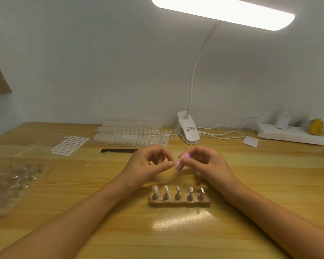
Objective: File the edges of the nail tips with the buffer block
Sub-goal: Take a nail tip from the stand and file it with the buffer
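My right hand (206, 163) grips a small pink and purple buffer block (181, 162), blurred, above the middle of the wooden table. My left hand (150, 165) pinches a small clear nail tip (173, 164) between thumb and forefinger, right against the block. In front of both hands stands a wooden holder (180, 202) with several metal stands; the leftmost stand carries a clear nail tip (155, 188).
Strips of nail tips (131, 132) and a sheet of white adhesive dots (69, 144) lie at the back left. A black tool (118, 150) lies behind my left hand. A clip lamp (188, 130), power strip (292, 134) and clear bags (11, 182) surround the work area.
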A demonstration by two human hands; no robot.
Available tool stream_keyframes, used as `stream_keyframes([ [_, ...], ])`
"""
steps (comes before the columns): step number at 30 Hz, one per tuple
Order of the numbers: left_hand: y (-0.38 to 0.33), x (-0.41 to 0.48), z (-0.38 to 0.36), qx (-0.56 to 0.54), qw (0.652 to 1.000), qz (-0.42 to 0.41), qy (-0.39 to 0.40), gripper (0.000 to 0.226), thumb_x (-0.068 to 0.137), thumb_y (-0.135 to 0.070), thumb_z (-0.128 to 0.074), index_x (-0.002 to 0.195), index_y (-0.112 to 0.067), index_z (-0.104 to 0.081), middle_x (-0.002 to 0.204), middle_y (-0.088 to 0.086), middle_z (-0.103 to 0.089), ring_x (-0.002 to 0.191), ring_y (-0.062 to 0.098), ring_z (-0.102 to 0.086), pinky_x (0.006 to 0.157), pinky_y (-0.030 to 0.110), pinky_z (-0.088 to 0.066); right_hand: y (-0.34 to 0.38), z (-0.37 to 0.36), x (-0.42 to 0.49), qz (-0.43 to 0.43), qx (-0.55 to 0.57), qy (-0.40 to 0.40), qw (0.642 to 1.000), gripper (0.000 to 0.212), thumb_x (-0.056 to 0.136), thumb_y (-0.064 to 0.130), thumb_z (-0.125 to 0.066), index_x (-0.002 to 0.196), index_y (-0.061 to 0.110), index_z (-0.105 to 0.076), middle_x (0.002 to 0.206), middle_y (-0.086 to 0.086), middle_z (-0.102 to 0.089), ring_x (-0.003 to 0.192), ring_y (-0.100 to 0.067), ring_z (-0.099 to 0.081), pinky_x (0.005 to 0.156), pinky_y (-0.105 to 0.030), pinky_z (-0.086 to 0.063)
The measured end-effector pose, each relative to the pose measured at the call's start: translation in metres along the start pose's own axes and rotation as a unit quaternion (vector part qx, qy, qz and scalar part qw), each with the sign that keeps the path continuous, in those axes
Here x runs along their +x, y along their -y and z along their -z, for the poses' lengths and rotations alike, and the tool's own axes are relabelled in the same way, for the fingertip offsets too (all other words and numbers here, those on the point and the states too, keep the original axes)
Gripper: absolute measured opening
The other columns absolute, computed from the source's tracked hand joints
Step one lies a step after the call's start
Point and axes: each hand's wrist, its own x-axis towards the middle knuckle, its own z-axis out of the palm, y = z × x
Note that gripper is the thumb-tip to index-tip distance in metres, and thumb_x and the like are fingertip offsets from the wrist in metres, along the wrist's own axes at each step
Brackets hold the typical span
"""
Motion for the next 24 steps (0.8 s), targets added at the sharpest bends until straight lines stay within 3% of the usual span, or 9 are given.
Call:
stream_keyframes([
  [2,0.0001,0.0004,-0.0005,0.015,1.0,-0.008,0.008,0.01,0.082,-0.024,-0.073,0.078,-0.032,-0.068,0.065,-0.018,-0.053,0.066,-0.001,-0.048,0.064,0.012,-0.043,0.001,0.0032,0.0013,-0.013,0.024,-0.035,0.999,0.018,0.089,0.02,-0.07,0.101,0.006,-0.068,0.096,-0.009,-0.076,0.069,-0.004,-0.068,0.059,-0.013,-0.048],
  [5,-0.0005,0.0007,-0.0003,0.009,1.0,-0.007,0.004,0.007,0.083,-0.024,-0.072,0.079,-0.029,-0.069,0.065,-0.018,-0.053,0.066,-0.001,-0.048,0.064,0.01,-0.042,-0.0004,0.0005,-0.0006,-0.011,-0.028,0.049,0.998,0.017,0.089,0.02,-0.071,0.1,0.007,-0.067,0.094,-0.007,-0.075,0.072,-0.023,-0.067,0.054,-0.024,-0.05],
  [8,0.001,0.0007,-0.0006,0.008,1.0,0.001,-0.004,0.006,0.082,-0.026,-0.073,0.079,-0.03,-0.069,0.067,-0.016,-0.053,0.069,0.002,-0.05,0.065,0.011,-0.042,-0.0018,0.0038,0.0016,-0.025,0.012,-0.045,0.999,0.018,0.092,0.025,-0.067,0.103,0.011,-0.066,0.096,-0.005,-0.075,0.071,-0.014,-0.065,0.056,-0.022,-0.051],
  [12,0.0015,0.0005,-0.0005,0.006,1.0,0.001,-0.003,0.004,0.082,-0.027,-0.072,0.081,-0.028,-0.069,0.068,-0.015,-0.054,0.07,0.003,-0.051,0.066,0.014,-0.044,-0.0009,0.0002,-0.0001,-0.013,-0.021,0.048,0.999,0.017,0.09,0.021,-0.07,0.1,0.008,-0.067,0.094,-0.007,-0.075,0.078,-0.029,-0.07,0.06,-0.031,-0.055],
  [15,0.002,0.0,-0.0004,0.008,1.0,0.008,-0.002,0.006,0.082,-0.026,-0.073,0.08,-0.03,-0.069,0.068,-0.015,-0.054,0.07,0.004,-0.051,0.066,0.013,-0.043,-0.0013,0.0037,0.0022,-0.031,0.018,-0.043,0.998,0.02,0.091,0.026,-0.067,0.103,0.01,-0.066,0.098,-0.009,-0.075,0.064,-0.015,-0.063,0.052,-0.023,-0.049],
  [19,0.0016,0.0004,-0.0004,0.005,1.0,0.003,0.006,0.006,0.083,-0.025,-0.072,0.08,-0.03,-0.069,0.068,-0.015,-0.055,0.069,0.002,-0.051,0.066,0.014,-0.045,-0.0014,0.0006,0.0003,-0.02,-0.018,0.054,0.998,0.018,0.088,0.022,-0.07,0.099,0.008,-0.067,0.094,-0.008,-0.075,0.071,-0.022,-0.069,0.053,-0.022,-0.049],
  [21,0.0022,0.0008,-0.0003,0.005,1.0,0.004,0.013,0.008,0.083,-0.025,-0.073,0.079,-0.031,-0.07,0.07,-0.013,-0.057,0.07,0.004,-0.052,0.066,0.014,-0.044,-0.0006,0.0011,0.0016,-0.02,0.002,-0.013,1.0,0.018,0.091,0.024,-0.067,0.101,0.01,-0.065,0.098,-0.008,-0.073,0.056,-0.006,-0.061,0.048,-0.018,-0.046],
  [22,0.0024,0.0007,-0.0007,0.007,1.0,0.004,0.012,0.007,0.083,-0.025,-0.073,0.079,-0.031,-0.07,0.071,-0.013,-0.057,0.071,0.005,-0.053,0.066,0.015,-0.045,-0.0012,0.0035,0.0025,-0.029,0.012,-0.047,0.998,0.019,0.091,0.026,-0.066,0.101,0.009,-0.065,0.101,-0.009,-0.073,0.055,-0.006,-0.06,0.047,-0.02,-0.046],
  [24,0.0038,0.001,-0.001,0.007,1.0,0.003,0.0,0.004,0.084,-0.026,-0.072,0.082,-0.028,-0.07,0.071,-0.014,-0.058,0.071,0.005,-0.053,0.067,0.018,-0.047,0.0002,0.0045,0.0018,-0.029,-0.008,-0.008,1.0,0.021,0.089,0.026,-0.069,0.099,0.008,-0.064,0.1,-0.008,-0.073,0.069,-0.024,-0.068,0.053,-0.031,-0.053],
])
